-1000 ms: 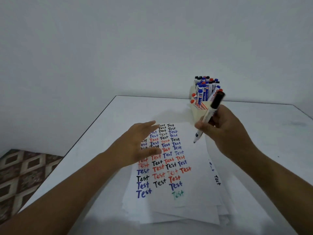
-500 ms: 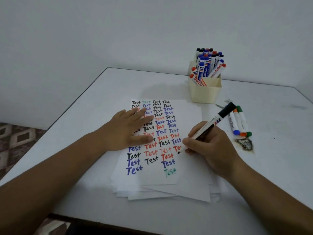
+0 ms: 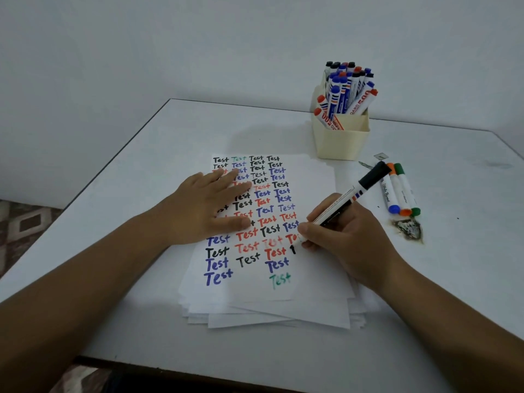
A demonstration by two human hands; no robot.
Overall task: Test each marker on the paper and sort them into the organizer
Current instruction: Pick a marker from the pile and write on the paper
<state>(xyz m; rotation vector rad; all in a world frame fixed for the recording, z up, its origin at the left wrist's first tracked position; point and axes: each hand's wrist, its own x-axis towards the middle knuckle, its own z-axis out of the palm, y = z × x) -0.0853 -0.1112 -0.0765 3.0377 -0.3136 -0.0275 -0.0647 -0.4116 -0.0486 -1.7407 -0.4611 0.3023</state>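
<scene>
My left hand [image 3: 209,207] lies flat, fingers straight, on the paper [image 3: 312,279]. My right hand [image 3: 343,234] pinches the black marker [image 3: 344,198], tip on the sheet. Three markers [image 3: 399,191] lie beside the full organizer [image 3: 341,140].

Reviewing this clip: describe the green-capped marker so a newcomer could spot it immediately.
Find the cream organizer at the table's far right. Just right of its base, three markers lie side by side on the table. The green-capped marker is the rightmost, beside the orange one and the blue one.
</scene>
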